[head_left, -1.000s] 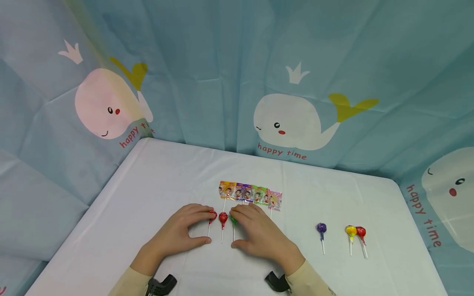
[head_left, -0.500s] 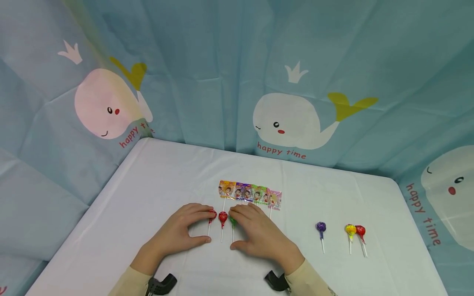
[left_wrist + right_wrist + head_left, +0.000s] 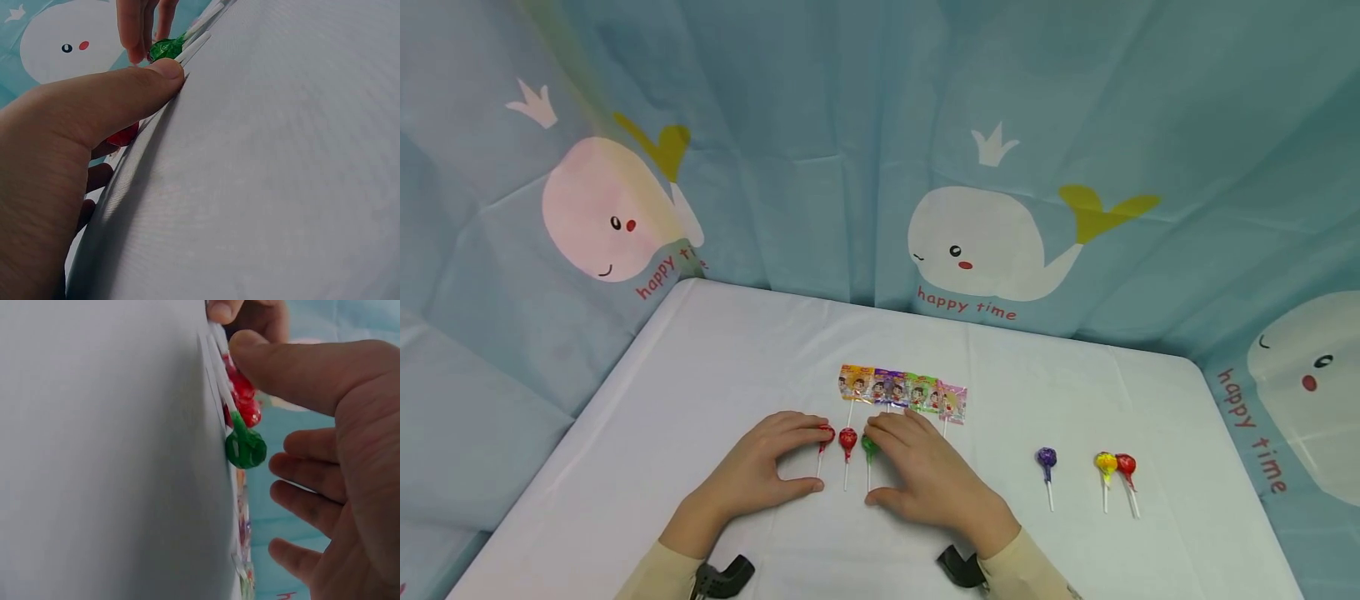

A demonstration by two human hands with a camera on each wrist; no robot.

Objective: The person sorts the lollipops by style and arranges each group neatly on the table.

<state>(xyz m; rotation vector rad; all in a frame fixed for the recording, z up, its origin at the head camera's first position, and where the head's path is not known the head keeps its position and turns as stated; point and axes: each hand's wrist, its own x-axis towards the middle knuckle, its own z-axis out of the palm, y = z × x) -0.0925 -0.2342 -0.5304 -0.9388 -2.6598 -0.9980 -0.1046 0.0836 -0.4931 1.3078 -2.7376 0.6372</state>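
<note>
In the head view, three ball lollipops stand in a row between the two hands: a red lollipop [image 3: 827, 435] on the left, another red lollipop [image 3: 847, 438] in the middle, a green lollipop [image 3: 869, 447] on the right. My left hand [image 3: 763, 462] rests by the left one, fingertips over its candy and thumb by its stick end. Beside the green one, my right hand [image 3: 925, 471] has its fingertips at the candy and its thumb low by the stick. From the right wrist, the fingers spread apart behind the green candy [image 3: 245, 449].
Just beyond the hands lies a row of flat-wrapped lollipops: orange [image 3: 856, 382], purple [image 3: 889, 388], green [image 3: 922, 392] and pink [image 3: 953, 403]. Off to the right on the white table [image 3: 700, 350] are a purple lollipop [image 3: 1047, 457], a yellow one [image 3: 1106, 463] and a red one [image 3: 1126, 465].
The whole head view has shifted slightly. Both hands keep about the same place around the row, and the lollipops lie as before.
</note>
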